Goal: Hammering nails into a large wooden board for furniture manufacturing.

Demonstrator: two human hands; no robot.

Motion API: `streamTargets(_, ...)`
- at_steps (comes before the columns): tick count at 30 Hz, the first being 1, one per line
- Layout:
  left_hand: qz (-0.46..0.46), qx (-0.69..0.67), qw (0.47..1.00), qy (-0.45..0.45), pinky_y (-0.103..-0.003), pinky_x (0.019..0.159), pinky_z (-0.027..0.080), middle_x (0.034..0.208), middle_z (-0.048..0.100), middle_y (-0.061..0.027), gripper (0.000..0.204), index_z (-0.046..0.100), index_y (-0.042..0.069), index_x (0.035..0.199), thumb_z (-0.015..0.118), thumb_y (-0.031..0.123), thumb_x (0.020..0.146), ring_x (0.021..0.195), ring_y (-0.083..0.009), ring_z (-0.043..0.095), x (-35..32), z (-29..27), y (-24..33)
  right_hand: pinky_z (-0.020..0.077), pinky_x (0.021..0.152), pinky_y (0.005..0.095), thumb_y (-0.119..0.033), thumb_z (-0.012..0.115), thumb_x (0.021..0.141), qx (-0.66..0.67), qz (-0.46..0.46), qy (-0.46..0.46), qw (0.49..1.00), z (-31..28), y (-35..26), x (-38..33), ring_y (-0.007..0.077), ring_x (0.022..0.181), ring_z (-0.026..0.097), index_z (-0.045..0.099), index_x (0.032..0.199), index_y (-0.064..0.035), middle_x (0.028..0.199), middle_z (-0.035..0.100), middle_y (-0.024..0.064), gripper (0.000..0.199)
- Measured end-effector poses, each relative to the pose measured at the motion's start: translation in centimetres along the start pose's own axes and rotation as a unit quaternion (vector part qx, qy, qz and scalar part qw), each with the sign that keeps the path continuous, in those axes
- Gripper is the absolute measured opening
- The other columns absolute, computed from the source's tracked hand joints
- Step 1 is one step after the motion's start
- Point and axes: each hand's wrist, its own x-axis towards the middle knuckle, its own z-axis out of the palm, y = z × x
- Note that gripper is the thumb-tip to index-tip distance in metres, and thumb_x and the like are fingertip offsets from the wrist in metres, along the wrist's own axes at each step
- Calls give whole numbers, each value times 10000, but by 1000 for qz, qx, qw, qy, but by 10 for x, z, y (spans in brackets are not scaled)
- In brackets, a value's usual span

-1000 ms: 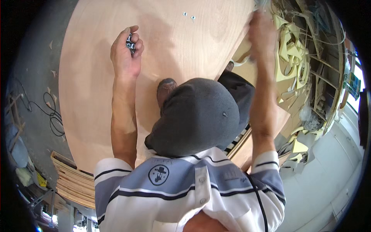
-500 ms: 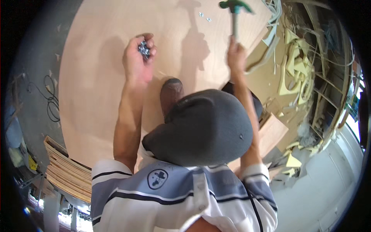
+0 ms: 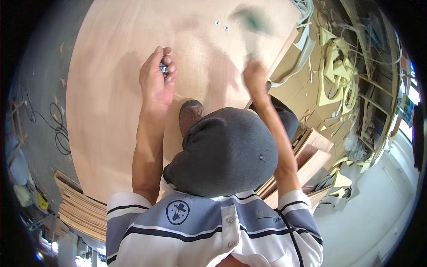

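Note:
My left hand (image 3: pixel 155 75) is curled round a cluster of small shiny metal T-nuts (image 3: pixel 163 69), held above a large pale plywood sheet (image 3: pixel 106 111). My right hand (image 3: pixel 255 79) grips the handle of a claw hammer (image 3: pixel 253 21) with a green head, smeared by motion, over the far right part of the sheet. Two T-nuts, a left one (image 3: pixel 217 23) and a right one (image 3: pixel 226 28), sit side by side on the sheet, left of the hammer head. Whether they are sunk into the wood I cannot tell.
My brown shoe (image 3: pixel 190 116) rests on the sheet below my bent knee (image 3: pixel 222 149). Yellow foam offcuts (image 3: pixel 333 82) and wooden boards (image 3: pixel 311 149) lie to the right. Stacked wood panels (image 3: pixel 82 204) stand at the lower left, near a black cable (image 3: pixel 60 129) on the floor.
My right hand and the hammer have swung left and somewhat nearer to me. My left hand has closed more over the T-nuts. The view has shifted slightly.

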Motion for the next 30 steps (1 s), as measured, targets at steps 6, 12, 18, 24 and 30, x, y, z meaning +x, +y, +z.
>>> streamTargets(6, 18, 36, 999, 16, -187, 430, 282, 677, 454, 3, 260, 500, -30, 995, 501, 224, 938, 556, -66, 415, -9, 0, 5, 449, 627, 450, -392, 484, 898, 87, 236, -153, 956, -33, -6, -5, 424, 687, 610, 585, 775, 101, 649, 547, 302, 518)
streamTargets(12, 7, 68, 997, -25, -193, 424, 294, 685, 475, -3, 310, 533, -70, 1053, 501, 212, 927, 560, -80, 439, -3, 9, -6, 431, 617, 462, -400, 465, 915, 51, 201, -166, 964, -51, 30, -66, 462, 716, 579, 546, 742, 93, 656, 517, 329, 529)
streamTargets(18, -28, 27, 997, -72, -201, 459, 345, 714, 537, -43, 263, 548, -87, 1001, 512, 146, 885, 587, -121, 493, 13, 23, -10, 440, 638, 494, -407, 462, 923, 74, 227, -229, 944, -63, 31, -59, 497, 765, 550, 531, 731, 69, 717, 536, 337, 518)
streamTargets(24, -57, 28, 994, -91, -208, 511, 365, 802, 531, -70, 242, 519, -72, 1020, 514, 132, 888, 672, -143, 488, 2, 58, 31, 474, 593, 496, -390, 480, 908, -80, 54, -306, 947, -100, 44, -2, 416, 708, 604, 601, 718, 43, 695, 595, 268, 488)
streamTargets(30, 7, -15, 990, -141, -205, 470, 336, 760, 475, -57, 235, 516, -63, 1004, 453, 158, 955, 619, -110, 431, -71, 119, 81, 513, 676, 452, -378, 457, 915, -117, -29, -390, 913, -136, 50, 65, 363, 759, 644, 647, 761, 0, 735, 637, 222, 451)
